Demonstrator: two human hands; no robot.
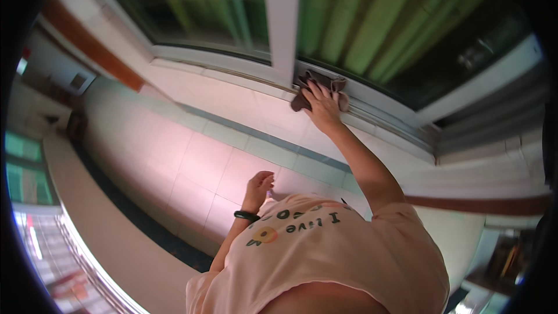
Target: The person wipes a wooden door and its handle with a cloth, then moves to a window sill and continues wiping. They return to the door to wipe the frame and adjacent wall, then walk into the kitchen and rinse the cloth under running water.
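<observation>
My right hand (323, 105) presses a dark brown cloth (322, 79) onto the bottom frame and track of a sliding window (383, 111), just right of the upright white frame bar (283, 22). Its fingers are spread over the bunched cloth, and a paler fold shows beside the palm. Low before my body, my left hand (260, 182) is held over the tiled floor, away from the window. Its fingers are loosely curled, and no object shows in it. A dark green bangle (246, 216) circles the left wrist.
Green curtains (362, 17) hang behind the window glass. Below the sill runs a pale wall with a grey strip (261, 133) at its foot, beside the tiled floor (192, 170). A long low wall (109, 226) curves along the left, with a railing beyond it.
</observation>
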